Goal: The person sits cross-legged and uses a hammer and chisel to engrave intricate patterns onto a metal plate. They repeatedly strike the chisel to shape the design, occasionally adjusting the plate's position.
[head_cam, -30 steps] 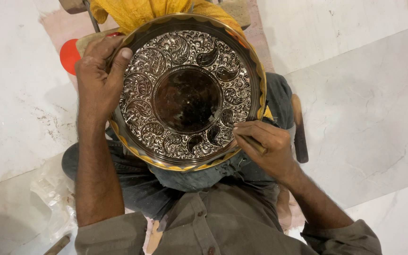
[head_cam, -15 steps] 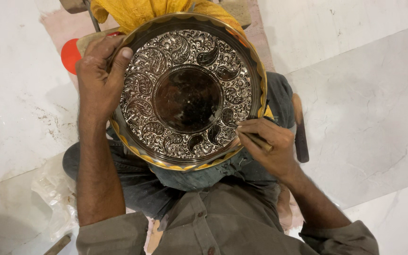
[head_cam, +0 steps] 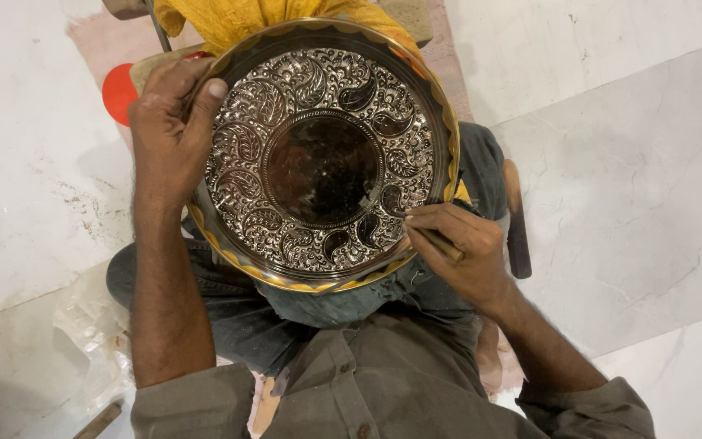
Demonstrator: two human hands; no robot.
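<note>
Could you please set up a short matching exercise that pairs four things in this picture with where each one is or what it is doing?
Things:
1. left hand
2. right hand
3. red disc
4. yellow cloth

Places or states:
A. lies on the floor left of the plate
B. grips the embossed plate at its upper left rim
C. shows above the plate's top edge
D. holds a thin tool to the plate's lower right

Pairs: 1-B, 2-D, 3-A, 4-C

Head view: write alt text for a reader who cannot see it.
A left hand grips the rim of an ornate round metal plate on the person's lap, while the right hand holds a thin tool to its embossed border.
</note>
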